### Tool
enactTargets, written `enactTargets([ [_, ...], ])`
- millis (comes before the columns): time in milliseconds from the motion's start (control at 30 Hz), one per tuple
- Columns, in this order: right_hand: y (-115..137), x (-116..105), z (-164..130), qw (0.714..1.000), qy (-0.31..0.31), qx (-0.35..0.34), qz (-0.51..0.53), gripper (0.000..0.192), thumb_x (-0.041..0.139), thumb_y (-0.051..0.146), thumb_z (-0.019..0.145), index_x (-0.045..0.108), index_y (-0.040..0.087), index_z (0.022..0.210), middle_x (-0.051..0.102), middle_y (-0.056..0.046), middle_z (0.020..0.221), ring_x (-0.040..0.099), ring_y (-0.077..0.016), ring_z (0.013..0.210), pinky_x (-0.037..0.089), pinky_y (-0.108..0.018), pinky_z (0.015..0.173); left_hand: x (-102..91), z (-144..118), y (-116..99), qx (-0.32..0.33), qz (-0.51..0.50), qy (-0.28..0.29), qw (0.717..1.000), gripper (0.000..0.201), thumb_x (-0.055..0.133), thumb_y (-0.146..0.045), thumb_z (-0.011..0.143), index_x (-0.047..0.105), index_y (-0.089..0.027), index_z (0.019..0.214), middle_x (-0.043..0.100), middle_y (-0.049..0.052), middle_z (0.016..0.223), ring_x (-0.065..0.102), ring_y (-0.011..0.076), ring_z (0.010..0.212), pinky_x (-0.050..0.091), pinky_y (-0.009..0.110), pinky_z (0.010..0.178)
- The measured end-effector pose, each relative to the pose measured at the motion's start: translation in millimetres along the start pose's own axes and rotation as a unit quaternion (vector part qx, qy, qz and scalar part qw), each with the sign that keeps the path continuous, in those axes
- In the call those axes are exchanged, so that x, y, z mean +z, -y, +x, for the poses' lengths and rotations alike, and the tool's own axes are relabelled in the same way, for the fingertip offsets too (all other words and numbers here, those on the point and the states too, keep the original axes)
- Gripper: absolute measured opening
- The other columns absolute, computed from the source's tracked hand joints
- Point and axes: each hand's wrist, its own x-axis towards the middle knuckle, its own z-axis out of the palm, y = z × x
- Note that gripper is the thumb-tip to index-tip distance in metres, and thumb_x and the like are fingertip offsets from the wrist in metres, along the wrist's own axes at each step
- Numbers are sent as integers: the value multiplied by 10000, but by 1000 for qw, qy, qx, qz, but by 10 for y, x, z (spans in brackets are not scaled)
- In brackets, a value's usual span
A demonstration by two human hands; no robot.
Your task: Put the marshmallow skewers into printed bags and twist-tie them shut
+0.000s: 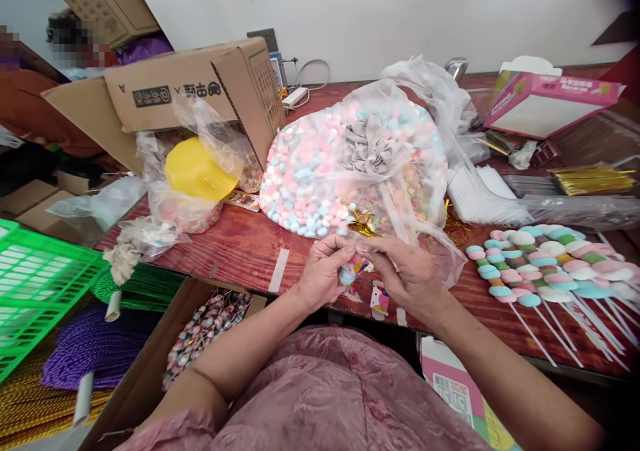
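My left hand (pixel 325 271) is closed around a small printed candy bag (pixel 349 275) with something pale blue inside. The fingers of my right hand (pixel 410 274) pinch at the bag's upper end and meet the left fingertips there. Shiny gold strips (pixel 364 224) show just above my fingertips; whether they are held is unclear. Behind my hands lies a large clear bag of pink, white and blue marshmallows (pixel 310 177), with a grey gathered cloth (pixel 369 145) on top. A small colourful printed packet (pixel 379 297) lies by the table edge, beneath my right hand.
Twisted marshmallow sticks (pixel 545 264) lie at the right, near gold twist ties (pixel 595 179) and a pink box (pixel 555 97). On the left stand a cardboard box (pixel 180 84), a yellow disc-like thing (pixel 197 171) and a green basket (pixel 40 291). A person is at the far left.
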Motion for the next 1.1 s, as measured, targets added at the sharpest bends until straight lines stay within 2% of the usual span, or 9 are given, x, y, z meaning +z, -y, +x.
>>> enactTargets([
  [67,-22,75,-83,991,-50,92,77,483,584,190,906,476,276,1369,682,-36,957,621,-136,700,524,-282,628,6,31,-26,11,-9,-13,1000,350,773,-435,734,544,-170,748,537,-69,516,363,44,316,295,169,329],
  [133,-34,190,-181,978,-78,156,111,566,667,262,866,461,288,1393,673,-51,1033,606,-131,672,524,-284,591,33,69,-35,43,-13,-34,998,376,786,-457,704,545,-170,740,565,-54,562,412,51,366,349,178,368],
  [300,-6,468,-321,983,-105,146,49,233,720,291,819,695,241,1045,678,-72,1048,639,-233,970,544,-398,816,132,94,35,106,6,-79,991,344,826,-417,651,600,-160,684,623,-14,760,558,79,687,482,204,676],
  [467,-19,477,-318,974,-128,166,88,168,582,234,915,737,259,974,677,-55,964,646,-199,908,547,-378,809,102,27,133,97,-34,-48,994,315,804,-456,692,701,-185,818,683,14,861,618,130,840,490,274,841],
  [567,-55,441,-330,966,-133,190,114,191,570,232,922,748,266,981,682,-54,1012,649,-202,978,542,-383,872,-11,-22,180,32,-55,-25,998,432,806,-476,691,732,-193,1010,715,40,909,638,143,828,494,280,787],
  [667,-59,413,-344,965,-132,195,114,183,592,230,910,754,278,978,663,-44,992,638,-186,949,546,-350,839,-120,-57,212,-14,-32,-13,999,393,834,-404,679,756,-164,980,728,46,871,633,128,775,492,275,789],
  [833,-8,411,-341,973,-138,174,56,201,610,207,895,745,273,1030,634,-27,854,609,-157,768,529,-304,669,-156,-60,222,-3,-13,-21,1000,305,841,-359,670,775,-138,870,717,46,820,616,123,745,489,254,744],
  [967,17,468,-353,966,-190,175,-1,157,654,213,861,726,245,997,689,-34,872,637,-186,793,541,-349,714,-171,-70,269,4,22,-17,1000,302,818,-414,689,742,-131,760,660,20,735,574,104,665,477,232,661],
  [1100,21,526,-379,964,-190,184,-14,105,641,217,865,721,243,928,701,-25,851,649,-190,792,544,-349,720,-235,-81,308,-41,70,31,996,418,703,-543,781,717,-146,911,565,-16,641,470,75,505,399,208,499],
])
